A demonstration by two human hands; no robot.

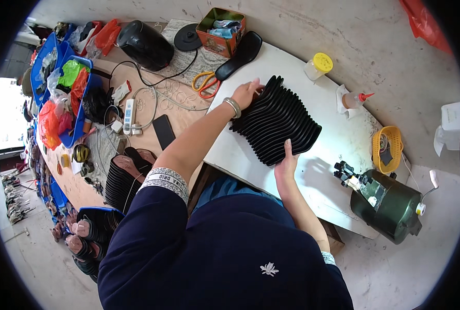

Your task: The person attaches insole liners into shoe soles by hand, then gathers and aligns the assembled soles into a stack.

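A long row of black shoe soles (276,124), nested on edge against one another, rests on the white table (230,155) in front of me. At its far left end, my left hand (244,94), with a bracelet at the wrist, is closed around the soles; some of its fingertips are hidden behind them. My right hand (287,164) grips the near right side, its thumb up along the soles and its other fingers hidden below. Beyond my left hand lies a single black sole (240,56), beside scissors with orange and yellow handles (207,84).
A dark green sewing machine (387,204) stands at right, near a yellow basket (387,150). A red-tipped bottle (355,99) and yellow-lidded jar (318,66) line the back. Left are a phone (163,132), power strip (129,114), cords and another sole stack (120,181).
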